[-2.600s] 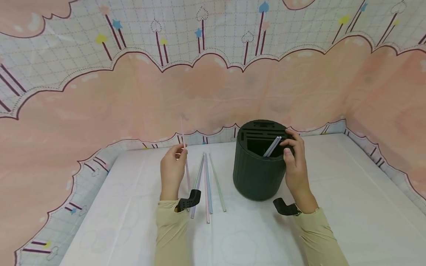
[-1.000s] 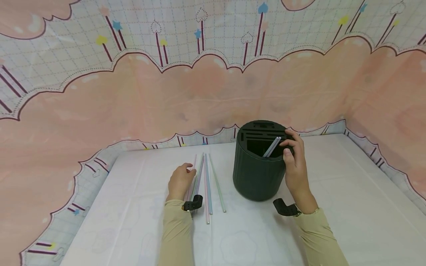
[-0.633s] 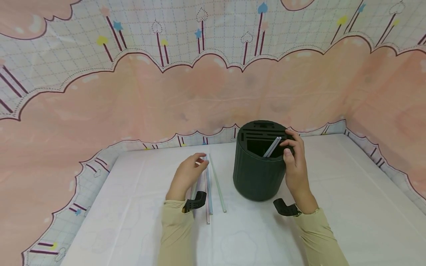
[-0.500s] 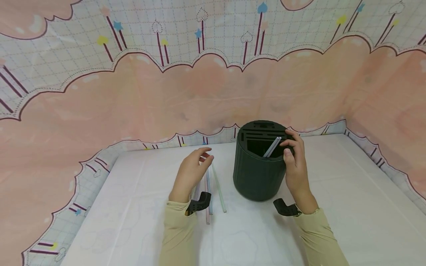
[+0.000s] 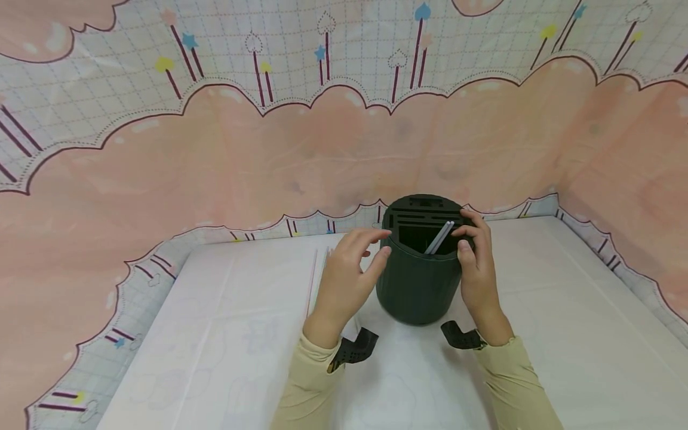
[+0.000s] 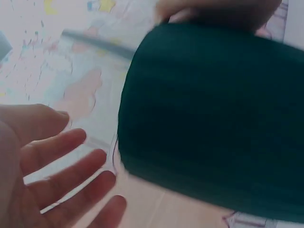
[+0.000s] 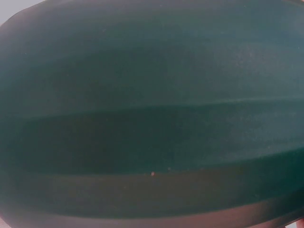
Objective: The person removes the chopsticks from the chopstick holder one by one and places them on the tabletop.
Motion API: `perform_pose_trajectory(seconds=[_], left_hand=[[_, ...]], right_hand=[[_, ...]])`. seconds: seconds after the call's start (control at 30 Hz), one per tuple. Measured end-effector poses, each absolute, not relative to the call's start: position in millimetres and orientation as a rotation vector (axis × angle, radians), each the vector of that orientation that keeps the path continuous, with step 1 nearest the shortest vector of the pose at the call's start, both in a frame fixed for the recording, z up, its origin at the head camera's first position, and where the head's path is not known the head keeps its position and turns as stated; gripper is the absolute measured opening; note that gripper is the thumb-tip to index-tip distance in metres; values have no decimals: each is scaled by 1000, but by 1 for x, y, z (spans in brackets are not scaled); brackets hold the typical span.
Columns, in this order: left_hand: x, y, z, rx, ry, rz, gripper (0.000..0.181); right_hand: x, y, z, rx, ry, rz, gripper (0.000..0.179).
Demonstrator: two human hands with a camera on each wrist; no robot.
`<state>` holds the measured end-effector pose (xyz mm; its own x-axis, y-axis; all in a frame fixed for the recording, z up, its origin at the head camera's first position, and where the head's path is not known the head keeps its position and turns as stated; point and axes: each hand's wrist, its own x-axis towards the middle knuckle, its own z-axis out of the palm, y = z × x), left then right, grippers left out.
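Note:
My right hand [image 5: 478,275] grips the rim of a dark green, ribbed cylindrical holder [image 5: 419,292], its fingertips over the edge and thumb on the front. Two pale sticks [image 5: 439,237] lean together out of the holder's opening. My left hand [image 5: 346,280] is at the holder's left side, fingers extended, thumb apart, and nothing held. In the left wrist view its spread fingers [image 6: 71,175] lie beside the holder's top end. A thin pink stick [image 5: 312,280] lies on the table; other pastel sticks are mostly hidden behind my left hand and forearm. The holder's wall fills the right wrist view.
The table wears a white cover [image 5: 226,334]. A pink, cloud-patterned cloth [image 5: 301,155] hangs behind it and on both sides. The holder's top has narrow slots [image 5: 424,213] toward the back, behind the large opening.
My left hand held a pink stick upright, then lowered and released it on the table's left side. It then moved right, over the other sticks, to the holder. My right hand stayed put.

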<state>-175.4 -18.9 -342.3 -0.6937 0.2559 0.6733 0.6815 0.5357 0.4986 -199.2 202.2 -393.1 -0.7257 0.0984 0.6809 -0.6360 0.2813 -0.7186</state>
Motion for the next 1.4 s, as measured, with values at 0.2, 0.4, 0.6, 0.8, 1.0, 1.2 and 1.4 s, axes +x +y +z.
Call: perform_pose_trajectory(seconds=[0.2,0.4,0.6,0.8,1.0,1.2,1.4], left_hand=[[-171,4,-341,-880,-2185,-997,30],[-168,23,-344,-902,-2207,-843,40],[-165,36,-350,-816,-2303,-587,45],[-165,42,-353,-755,-2322,-622,42],[-167,40,-352,-714,-2309,-792,34],[-168,38,-350,-700,-2267,-955,26],[-170,37,-351,-699,-2181,-1011,17]], right_hand=[[-201,203,-392,490,-1930,1490,28],[-204,204,-391,483,-1929,1496,30],[-208,205,-391,498,-1916,1495,31],[-210,206,-392,517,-1913,1490,30],[-210,206,-393,527,-1913,1480,32],[-210,205,-393,543,-1916,1473,34],[-210,204,-393,546,-1914,1472,33]])
